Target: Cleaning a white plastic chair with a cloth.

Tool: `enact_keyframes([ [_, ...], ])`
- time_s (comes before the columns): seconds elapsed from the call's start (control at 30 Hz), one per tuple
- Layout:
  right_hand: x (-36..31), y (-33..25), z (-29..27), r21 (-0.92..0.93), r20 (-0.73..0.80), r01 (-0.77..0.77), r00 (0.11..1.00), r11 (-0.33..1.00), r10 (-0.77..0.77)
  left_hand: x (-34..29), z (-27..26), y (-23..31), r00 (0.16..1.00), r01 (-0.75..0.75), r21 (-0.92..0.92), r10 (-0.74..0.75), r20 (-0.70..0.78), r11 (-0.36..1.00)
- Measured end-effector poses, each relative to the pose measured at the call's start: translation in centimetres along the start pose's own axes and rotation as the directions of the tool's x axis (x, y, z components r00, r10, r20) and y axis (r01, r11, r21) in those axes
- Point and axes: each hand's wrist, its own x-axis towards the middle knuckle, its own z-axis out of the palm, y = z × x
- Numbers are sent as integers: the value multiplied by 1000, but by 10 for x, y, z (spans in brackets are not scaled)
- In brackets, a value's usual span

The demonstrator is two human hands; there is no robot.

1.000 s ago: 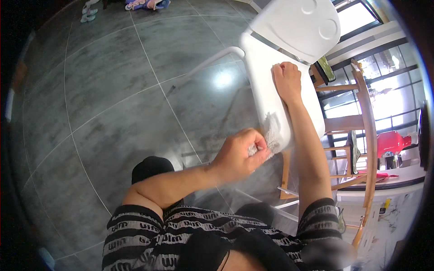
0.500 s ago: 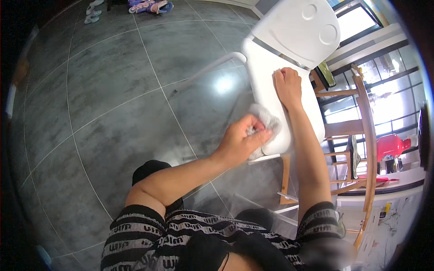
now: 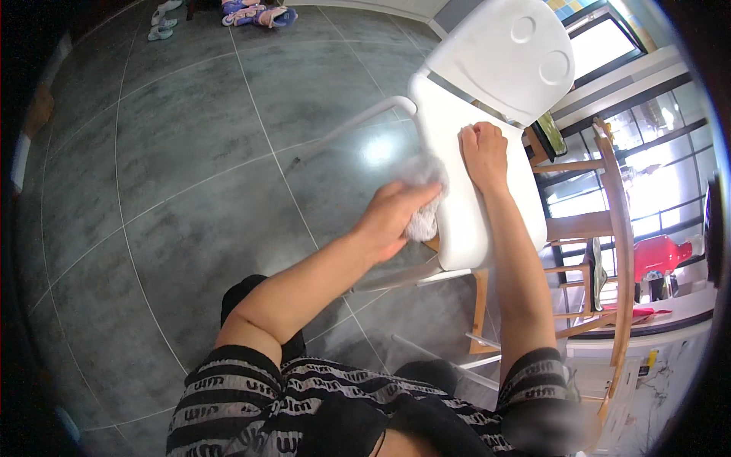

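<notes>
A white chair stands in front of me, its smooth seat point(image 3: 466, 221) tipped at an angle in view and its backrest point(image 3: 502, 61) farther off. In my left hand point(image 3: 384, 217) is a fluffy grey cloth point(image 3: 423, 222), bunched and pressed to the left edge of the seat, with the thumb on top. Motion blurs the cloth a little. Resting on the seat near the backrest is my right hand point(image 3: 485, 154), its fingers curled under. Whatever lies beneath those fingers is hidden.
Wooden chair frames point(image 3: 618, 221) crowd the right side, close to my right arm. Beyond them are a red bottle-like container point(image 3: 659, 255) and a white counter. White tubular legs point(image 3: 358, 126) reach over the grey tiled floor point(image 3: 190, 152). Shoes point(image 3: 161, 30) and roller skates point(image 3: 259, 15) lie far off.
The left hand has slid the cloth off the seat's top corner, outward and slightly away from me, onto its left edge. My right hand stays in place on the seat.
</notes>
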Motion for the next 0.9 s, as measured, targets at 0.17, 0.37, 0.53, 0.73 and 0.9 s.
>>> enact_keyframes([
  [0.17, 1, -9, 4, 28, 17, -11, 1000, 1000, 11, 57, -16, 42, 996, -77, -127, 72, -44, 989],
  [0.37, 2, -7, 0, -10, 46, -50, 998, 999, 51, 24, -22, 9, 981, 193, -181, -188, 49, 964],
  [0.53, -3, -5, -1, -4, 24, -34, 999, 999, 34, -26, -8, -18, 951, 276, -74, -261, 164, 958],
  [0.73, -2, -12, 2, 30, 32, -26, 999, 999, 25, 55, -27, 35, 998, -58, -17, 57, -11, 998],
  [0.9, 3, -11, -2, 14, 54, -67, 996, 998, 66, 61, -27, 34, 999, 44, -34, -43, 27, 998],
])
